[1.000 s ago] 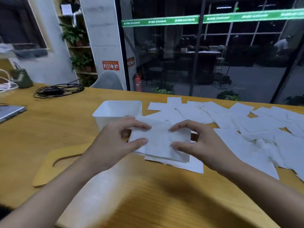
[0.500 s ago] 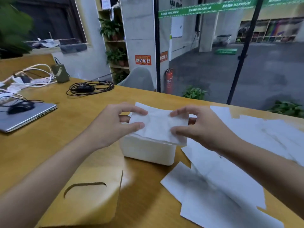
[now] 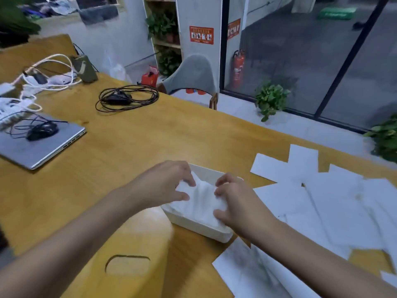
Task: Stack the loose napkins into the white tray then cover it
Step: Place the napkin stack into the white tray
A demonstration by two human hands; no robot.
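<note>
A white rectangular tray (image 3: 199, 230) stands on the wooden table in front of me. A small stack of white napkins (image 3: 202, 201) lies sunk into it, sagging in the middle. My left hand (image 3: 165, 183) pinches the stack's left edge between thumb and fingers. My right hand (image 3: 234, 201) pinches its right edge, fingers curled over the top. Several loose napkins (image 3: 322, 203) lie spread over the table to the right and near front. A wooden lid (image 3: 129, 263) with a slot cut in it lies flat to the tray's near left.
A closed laptop (image 3: 40, 147) with a black mouse (image 3: 41, 131) on it sits at the left. A coiled black cable (image 3: 126, 98) and white chargers lie farther back. A grey chair (image 3: 193, 76) stands behind the table's far edge.
Both hands have lowered the napkin stack from above the tray down into it. My view has tilted down and turned left.
</note>
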